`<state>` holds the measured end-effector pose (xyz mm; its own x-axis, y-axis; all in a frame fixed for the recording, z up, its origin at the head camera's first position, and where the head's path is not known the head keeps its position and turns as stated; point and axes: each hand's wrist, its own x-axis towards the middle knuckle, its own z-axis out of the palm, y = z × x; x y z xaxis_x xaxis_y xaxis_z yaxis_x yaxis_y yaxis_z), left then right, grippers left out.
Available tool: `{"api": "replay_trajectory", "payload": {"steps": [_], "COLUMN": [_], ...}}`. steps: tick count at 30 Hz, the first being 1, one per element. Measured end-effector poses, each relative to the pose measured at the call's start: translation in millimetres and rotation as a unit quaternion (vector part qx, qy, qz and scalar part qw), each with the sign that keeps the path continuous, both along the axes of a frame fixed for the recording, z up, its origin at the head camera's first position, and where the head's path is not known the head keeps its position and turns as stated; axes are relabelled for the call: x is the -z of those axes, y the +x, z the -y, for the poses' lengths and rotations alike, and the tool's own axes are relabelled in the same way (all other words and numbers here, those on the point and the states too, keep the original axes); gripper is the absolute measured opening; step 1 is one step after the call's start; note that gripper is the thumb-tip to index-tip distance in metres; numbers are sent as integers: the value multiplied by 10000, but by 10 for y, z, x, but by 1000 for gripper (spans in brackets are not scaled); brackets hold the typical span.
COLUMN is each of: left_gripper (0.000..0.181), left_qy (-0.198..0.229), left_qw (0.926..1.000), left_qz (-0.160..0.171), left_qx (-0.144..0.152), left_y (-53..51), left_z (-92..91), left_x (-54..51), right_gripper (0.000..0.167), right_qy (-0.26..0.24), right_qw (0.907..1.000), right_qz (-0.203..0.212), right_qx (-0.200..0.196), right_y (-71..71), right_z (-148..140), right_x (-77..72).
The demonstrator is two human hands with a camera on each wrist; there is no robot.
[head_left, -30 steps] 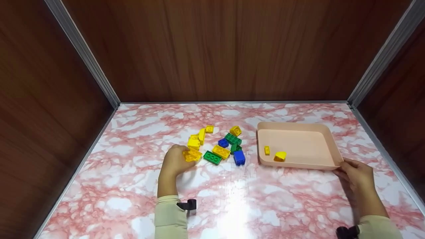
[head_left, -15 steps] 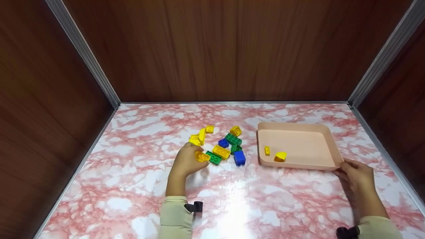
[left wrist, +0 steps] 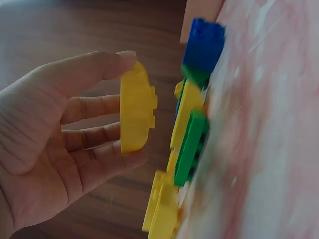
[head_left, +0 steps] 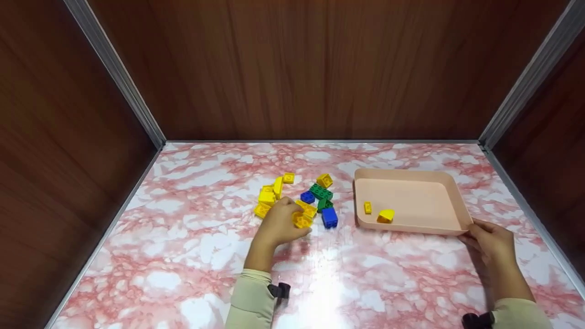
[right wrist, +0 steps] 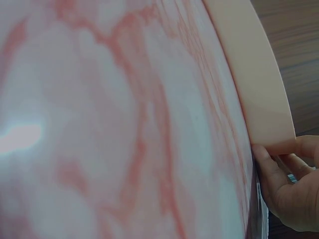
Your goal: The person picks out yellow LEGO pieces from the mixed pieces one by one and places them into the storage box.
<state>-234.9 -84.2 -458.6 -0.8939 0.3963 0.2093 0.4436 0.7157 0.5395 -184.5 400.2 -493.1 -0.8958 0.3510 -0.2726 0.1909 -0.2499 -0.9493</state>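
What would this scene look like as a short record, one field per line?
Left hand: pinches a rounded yellow brick, off the table
Right hand: grips the near right corner of the tray
Tray: peach, holding a small yellow brick and a larger yellow piece
Table: pink-and-white marbled, with yellow bricks, green bricks and blue bricks left of the tray
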Motion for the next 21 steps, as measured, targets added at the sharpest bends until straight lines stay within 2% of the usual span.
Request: {"api": "replay_trajectory", "payload": {"steps": [2, 6, 7, 12, 16, 21], "left_gripper": [48, 46, 45, 44, 45, 45], "left_qy": [37, -130, -226, -663, -963, -1058], "left_qw": [9998, 9992, 9987, 9942, 9899, 9863], "left_qz": [-36, -137, -195, -396, -398, -448], "left_qx": [166, 362, 414, 754, 957, 1183], "left_y": [2, -6, -12, -88, -159, -228], "left_z": [-83, -246, -288, -520, -700, -883], "left_x": [-1, 18, 22, 24, 7, -25], "right_gripper": [18, 58, 61, 61, 60, 59], "right_qy": [76, 385, 420, 541, 552, 554], "right_qw": [10000, 9990, 9988, 9979, 9977, 9976], "right_qz": [44, 225, 253, 350, 386, 416], "right_qx": [46, 61, 47, 20, 54, 93], "right_y": [-2, -20, -25, -21, -12, -28], "right_z": [4, 31, 35, 30, 21, 29], "right_x": [-8, -8, -4, 11, 5, -6]}}
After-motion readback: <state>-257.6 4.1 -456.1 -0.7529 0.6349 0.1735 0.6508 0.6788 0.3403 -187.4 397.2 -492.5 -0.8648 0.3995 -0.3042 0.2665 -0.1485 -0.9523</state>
